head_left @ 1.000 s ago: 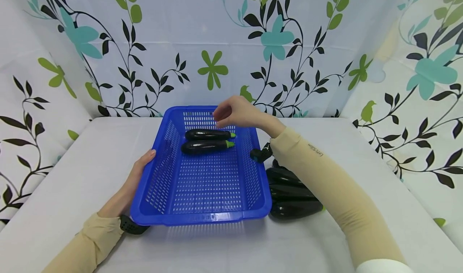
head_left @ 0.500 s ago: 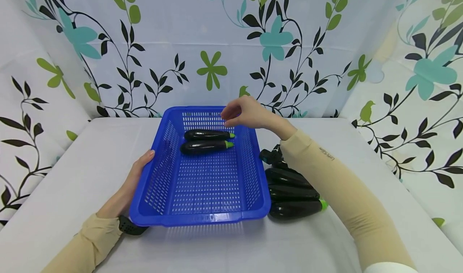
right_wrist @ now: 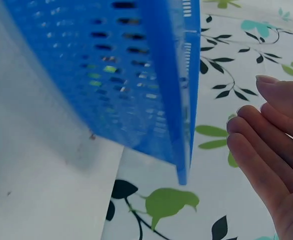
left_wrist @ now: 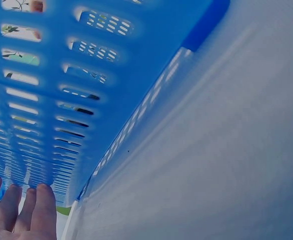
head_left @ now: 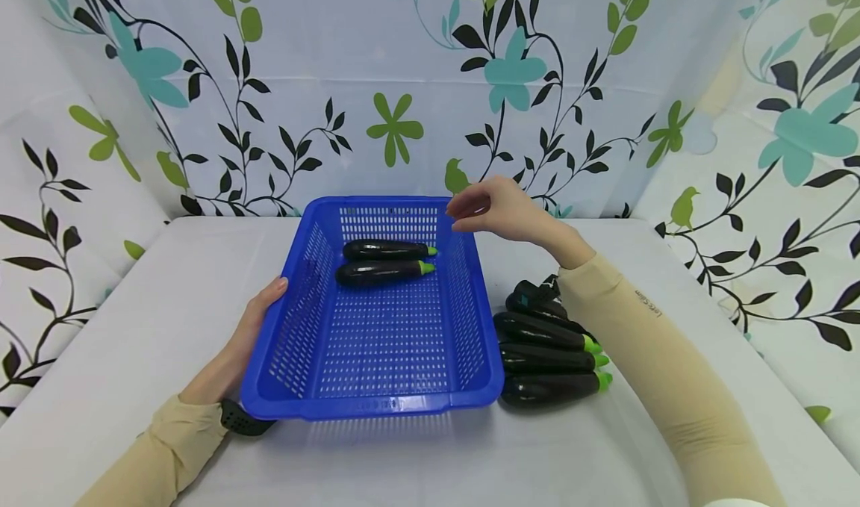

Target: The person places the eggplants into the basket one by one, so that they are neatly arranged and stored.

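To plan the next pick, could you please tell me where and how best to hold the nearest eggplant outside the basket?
Probably around its middle, from above: the nearest eggplant lies flat, left end by the basket, another eggplant along its far side.

My left hand: at the left side of the blue basket, fingers nearly straight, tips against its outer wall. Left forearm slopes up from the basket's near left. My right hand: raised by the basket's far right corner, fingers side by side, gently bent, thumb apart. Right forearm slants in from the basket's near right.
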Available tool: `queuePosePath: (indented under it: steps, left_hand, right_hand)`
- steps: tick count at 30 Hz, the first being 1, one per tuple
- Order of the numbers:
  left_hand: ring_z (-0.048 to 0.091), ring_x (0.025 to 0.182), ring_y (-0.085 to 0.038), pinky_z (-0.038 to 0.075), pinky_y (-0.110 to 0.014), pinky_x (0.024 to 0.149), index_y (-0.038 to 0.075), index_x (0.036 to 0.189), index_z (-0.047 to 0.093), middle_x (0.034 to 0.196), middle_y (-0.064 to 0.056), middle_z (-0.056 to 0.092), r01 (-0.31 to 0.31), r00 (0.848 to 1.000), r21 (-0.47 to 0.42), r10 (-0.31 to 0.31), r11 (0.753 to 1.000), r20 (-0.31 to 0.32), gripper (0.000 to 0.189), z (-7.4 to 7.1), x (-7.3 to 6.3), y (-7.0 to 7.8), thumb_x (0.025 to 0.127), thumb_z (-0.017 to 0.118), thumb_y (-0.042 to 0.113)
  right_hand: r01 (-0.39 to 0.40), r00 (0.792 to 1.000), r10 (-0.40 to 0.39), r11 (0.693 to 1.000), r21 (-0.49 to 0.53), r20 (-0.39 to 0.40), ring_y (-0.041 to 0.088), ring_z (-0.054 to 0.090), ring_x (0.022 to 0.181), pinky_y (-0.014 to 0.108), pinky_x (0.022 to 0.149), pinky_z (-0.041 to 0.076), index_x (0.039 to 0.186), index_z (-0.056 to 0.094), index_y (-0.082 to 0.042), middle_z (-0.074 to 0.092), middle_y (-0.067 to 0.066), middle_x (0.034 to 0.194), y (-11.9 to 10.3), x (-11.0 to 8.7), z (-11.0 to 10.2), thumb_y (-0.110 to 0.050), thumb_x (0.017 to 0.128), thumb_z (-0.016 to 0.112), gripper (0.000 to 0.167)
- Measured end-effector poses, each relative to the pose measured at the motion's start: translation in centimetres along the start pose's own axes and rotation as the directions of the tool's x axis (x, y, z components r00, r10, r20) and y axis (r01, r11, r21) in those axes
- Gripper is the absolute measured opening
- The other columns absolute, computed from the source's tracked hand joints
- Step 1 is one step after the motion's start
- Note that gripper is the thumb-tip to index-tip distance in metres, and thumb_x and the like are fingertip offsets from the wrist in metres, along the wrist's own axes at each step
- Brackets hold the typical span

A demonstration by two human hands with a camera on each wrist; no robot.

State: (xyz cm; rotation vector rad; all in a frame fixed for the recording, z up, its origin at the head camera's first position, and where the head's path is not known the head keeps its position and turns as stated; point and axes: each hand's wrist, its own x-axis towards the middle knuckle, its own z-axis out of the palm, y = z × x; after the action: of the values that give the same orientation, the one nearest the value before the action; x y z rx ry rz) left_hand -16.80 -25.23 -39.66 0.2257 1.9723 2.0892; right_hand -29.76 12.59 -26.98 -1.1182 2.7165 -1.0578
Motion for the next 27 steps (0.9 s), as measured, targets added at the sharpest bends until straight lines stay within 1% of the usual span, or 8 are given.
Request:
queuePosePath:
  steps: [5,10,14,17,22,27]
  left_hand:
    - [0.053,0.115,-0.028,0.050,-0.050,0.089,0.032,0.161,0.002,0.141,-0.019,0.033,0.001,1.000,0.000,-0.001,1.000,0.001,0.071,0.0,0.0,0.0,0.100,0.025,0.061]
    - [0.054,0.114,-0.028,0.050,-0.050,0.088,0.031,0.161,0.002,0.140,-0.018,0.035,0.003,1.000,-0.006,-0.003,1.000,0.004,0.071,0.0,0.0,0.1,0.100,0.025,0.060]
    - [0.054,0.114,-0.027,0.051,-0.050,0.088,0.031,0.161,0.002,0.140,-0.017,0.036,0.009,1.000,-0.017,-0.009,1.000,0.009,0.072,0.1,-0.1,0.1,0.100,0.025,0.060]
    - [0.054,0.114,-0.028,0.051,-0.051,0.087,0.032,0.160,0.002,0.140,-0.016,0.036,0.030,0.999,-0.039,-0.029,0.999,0.019,0.072,0.1,-0.1,0.3,0.099,0.026,0.062]
    - [0.054,0.115,-0.029,0.050,-0.051,0.088,0.034,0.160,0.002,0.141,-0.017,0.035,0.041,0.999,-0.054,-0.040,0.998,0.031,0.071,0.2,-0.1,0.5,0.099,0.026,0.062]
    - [0.053,0.115,-0.029,0.050,-0.051,0.088,0.034,0.160,0.003,0.142,-0.018,0.034,0.048,0.999,-0.057,-0.046,0.997,0.027,0.071,0.3,-0.2,0.6,0.099,0.026,0.062]
  right_hand:
    - [-0.027,1.000,0.027,1.000,0.006,0.014,0.026,0.070,0.105,0.041,0.091,0.055,0.118,0.071,-0.003,0.072,0.016,0.115,1.4,-1.5,-0.4,-0.014,0.091,0.074,0.029]
    - [-0.059,0.997,0.059,0.998,0.003,0.046,0.027,0.070,0.105,0.043,0.090,0.055,0.119,0.071,-0.003,0.072,0.015,0.115,2.6,-3.2,-0.6,-0.016,0.091,0.074,0.031]
    - [-0.066,0.996,0.065,0.998,0.006,0.068,0.027,0.070,0.105,0.041,0.089,0.056,0.118,0.071,-0.003,0.072,0.013,0.115,3.6,-4.6,-0.8,-0.016,0.091,0.075,0.031]
    - [-0.071,0.994,0.070,0.997,0.006,0.084,0.027,0.070,0.105,0.039,0.088,0.056,0.118,0.071,-0.003,0.073,0.011,0.114,4.3,-5.7,-1.0,-0.016,0.090,0.076,0.031]
    - [-0.119,0.988,0.117,0.993,0.015,0.105,0.024,0.070,0.106,0.036,0.089,0.056,0.119,0.071,-0.005,0.072,0.008,0.115,5.7,-7.6,-1.2,-0.020,0.089,0.077,0.034]
    - [-0.130,0.987,0.126,0.991,0.030,0.102,0.023,0.070,0.104,0.031,0.088,0.056,0.119,0.071,-0.005,0.072,0.010,0.115,7.0,-9.4,-1.4,-0.020,0.089,0.077,0.034]
